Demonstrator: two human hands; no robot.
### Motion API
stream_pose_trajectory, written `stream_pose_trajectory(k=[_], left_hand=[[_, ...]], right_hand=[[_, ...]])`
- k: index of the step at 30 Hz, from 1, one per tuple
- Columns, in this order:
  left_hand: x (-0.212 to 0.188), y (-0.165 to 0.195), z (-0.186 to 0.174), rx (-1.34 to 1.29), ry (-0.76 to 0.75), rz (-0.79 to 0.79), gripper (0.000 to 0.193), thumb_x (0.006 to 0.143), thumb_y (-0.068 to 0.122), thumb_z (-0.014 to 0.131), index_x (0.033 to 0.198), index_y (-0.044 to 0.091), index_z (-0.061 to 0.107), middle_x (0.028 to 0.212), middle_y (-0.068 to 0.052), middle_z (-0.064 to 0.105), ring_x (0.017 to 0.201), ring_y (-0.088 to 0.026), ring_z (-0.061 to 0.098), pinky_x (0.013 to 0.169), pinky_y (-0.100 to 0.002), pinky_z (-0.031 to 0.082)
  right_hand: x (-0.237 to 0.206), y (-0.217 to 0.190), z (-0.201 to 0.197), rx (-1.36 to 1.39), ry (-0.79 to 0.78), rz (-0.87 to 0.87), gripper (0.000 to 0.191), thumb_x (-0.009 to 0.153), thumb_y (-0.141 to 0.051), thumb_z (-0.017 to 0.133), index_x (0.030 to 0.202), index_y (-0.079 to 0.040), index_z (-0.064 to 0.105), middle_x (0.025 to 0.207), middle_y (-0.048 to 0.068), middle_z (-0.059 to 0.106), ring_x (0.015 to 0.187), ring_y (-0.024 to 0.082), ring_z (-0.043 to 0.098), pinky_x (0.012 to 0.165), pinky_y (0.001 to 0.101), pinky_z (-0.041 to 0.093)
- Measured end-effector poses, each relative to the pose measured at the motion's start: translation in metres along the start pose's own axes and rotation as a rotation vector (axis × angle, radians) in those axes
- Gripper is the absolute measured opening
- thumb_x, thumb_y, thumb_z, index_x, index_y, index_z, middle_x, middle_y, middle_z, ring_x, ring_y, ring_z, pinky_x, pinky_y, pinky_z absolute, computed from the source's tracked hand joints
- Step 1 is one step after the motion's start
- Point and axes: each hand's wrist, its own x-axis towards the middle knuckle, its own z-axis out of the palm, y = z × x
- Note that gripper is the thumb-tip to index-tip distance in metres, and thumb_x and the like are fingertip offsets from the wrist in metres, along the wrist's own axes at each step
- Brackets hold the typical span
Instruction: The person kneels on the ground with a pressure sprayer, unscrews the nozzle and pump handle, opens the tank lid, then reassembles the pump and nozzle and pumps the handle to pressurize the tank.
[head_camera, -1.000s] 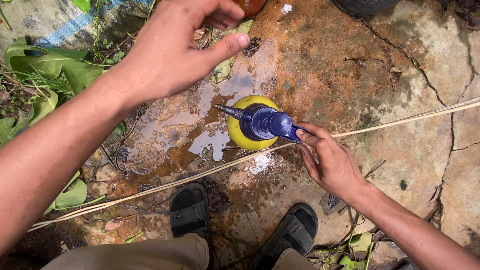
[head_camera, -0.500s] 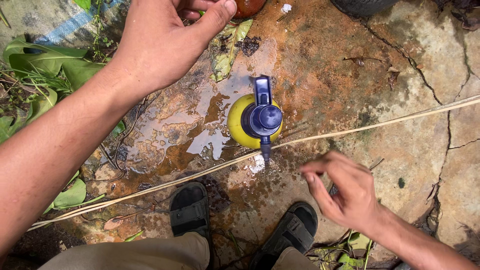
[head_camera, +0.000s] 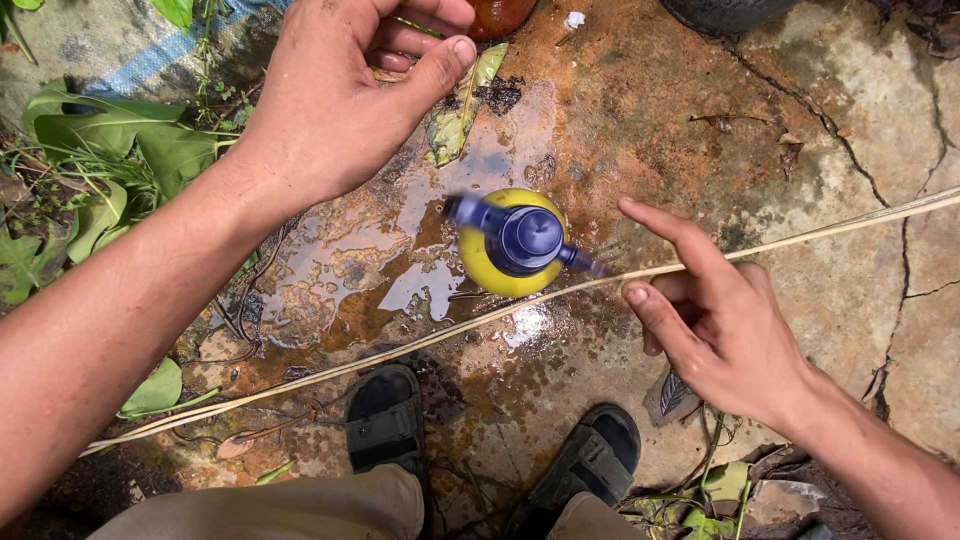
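A yellow spray bottle (head_camera: 490, 270) with a blue trigger head (head_camera: 525, 238) stands upright on wet, rust-stained stone, its head blurred as it turns. My right hand (head_camera: 715, 320) hovers just to the right of it, fingers apart, index finger reaching toward the nozzle without holding anything. My left hand (head_camera: 340, 95) is raised above and to the left of the bottle, loosely curled, thumb out, with nothing visible in it.
A thin pale stick (head_camera: 800, 240) lies across the ground just below the bottle. My two dark sandals (head_camera: 385, 420) are at the bottom. Green leaves (head_camera: 95, 130) and grass lie at left; cracked stone (head_camera: 850, 130) at right; a puddle (head_camera: 400, 280) beside the bottle.
The bottle's blue head has spun round from pointing right, to up, to left. My right hand let go of the nozzle, drew back, then came near again. The left hand lifted slightly.
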Motion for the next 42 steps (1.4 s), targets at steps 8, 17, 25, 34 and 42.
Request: stream_pose_trajectory(k=[8, 17, 25, 34, 42], left_hand=[[0.005, 0.001, 0.010, 0.036, -0.027, -0.065, 0.022, 0.109, 0.017, 0.070, 0.126, 0.004, 0.065, 0.116, -0.002, 0.071, 0.096, -0.006, 0.069, 0.078, -0.022, 0.054], [-0.035, -0.022, 0.064, 0.801, -0.995, -0.364, 0.111, 0.072, 0.050, 0.090, 0.158, 0.010, 0.033, 0.144, -0.010, 0.054, 0.129, -0.026, 0.056, 0.099, -0.039, 0.054], [-0.053, -0.096, 0.107, 0.172, -0.706, -0.265, 0.116, 0.052, 0.059, 0.091, 0.144, 0.008, 0.042, 0.142, -0.014, 0.054, 0.136, -0.031, 0.054, 0.119, -0.043, 0.041], [-0.077, -0.112, 0.124, 0.018, -0.486, -0.079, 0.131, 0.048, 0.048, 0.100, 0.152, 0.004, 0.032, 0.154, -0.021, 0.043, 0.144, -0.038, 0.044, 0.121, -0.048, 0.033], [-0.069, -0.108, 0.123, -0.044, -0.563, -0.225, 0.135, 0.046, 0.049, 0.096, 0.154, 0.007, 0.027, 0.152, -0.016, 0.045, 0.140, -0.032, 0.048, 0.121, -0.044, 0.036]], right_hand=[[0.017, 0.025, 0.012, -0.332, 0.284, -0.534, 0.063, 0.093, -0.005, 0.063, 0.151, -0.006, 0.039, 0.144, 0.020, 0.052, 0.131, 0.033, 0.052, 0.109, 0.0491, 0.047], [0.091, -0.017, 0.007, -0.774, -0.044, -0.806, 0.099, 0.062, -0.026, 0.083, 0.153, -0.026, 0.044, 0.170, 0.006, 0.022, 0.156, 0.034, 0.017, 0.124, 0.0538, 0.013], [0.118, -0.035, -0.001, -0.879, -0.197, -0.976, 0.093, 0.066, -0.062, 0.063, 0.144, -0.012, 0.054, 0.140, 0.006, 0.061, 0.131, 0.023, 0.056, 0.121, 0.0445, 0.032], [0.093, -0.026, 0.027, -0.190, -0.480, -0.059, 0.125, 0.080, -0.053, 0.079, 0.168, -0.020, -0.004, 0.121, 0.021, 0.069, 0.089, 0.033, 0.079, 0.092, 0.0486, 0.056], [0.092, 0.032, 0.055, 0.585, -0.585, -0.491, 0.107, 0.093, -0.012, 0.074, 0.166, -0.017, -0.004, 0.154, 0.032, 0.041, 0.128, 0.038, 0.061, 0.098, 0.0559, 0.048]])
